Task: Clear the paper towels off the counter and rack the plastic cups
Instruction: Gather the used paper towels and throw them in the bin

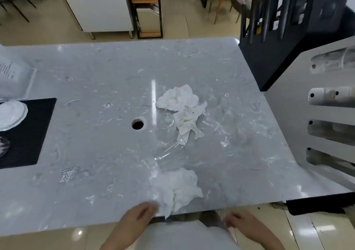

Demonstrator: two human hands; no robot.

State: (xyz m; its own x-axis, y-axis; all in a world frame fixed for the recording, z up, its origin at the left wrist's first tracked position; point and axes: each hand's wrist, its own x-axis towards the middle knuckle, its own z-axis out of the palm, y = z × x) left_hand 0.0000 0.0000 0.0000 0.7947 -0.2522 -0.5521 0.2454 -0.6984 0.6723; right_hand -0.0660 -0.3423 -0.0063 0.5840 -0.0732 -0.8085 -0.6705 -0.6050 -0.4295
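Since both wads of paper towel lie on the table (96,80) and the clear cups lie on their sides among them, the job looks barely begun to me: nothing appears cleared or racked. From the drain hole (137,124) near the middle, the far towel (180,105) sits at about two o'clock, and the near towel (177,189) at about five o'clock, hanging a corner over the table's front edge. One cup (165,122) lies just beside the hole at three o'clock, touching the far towel; a second cup (170,150) lies between the two wads. The left hand (139,216) rests at the front edge, its fingers touching the near towel but loose, not clenched on it. The right hand (241,223) hangs below the edge, relaxed and holding nothing. At nine o'clock a dark mat (36,134) carries plates (11,114), cut off by the frame. The cups are so transparent that I cannot say whether there are more than two; faint shapes at three o'clock might be cups or only glare. Which rack is meant I cannot tell.
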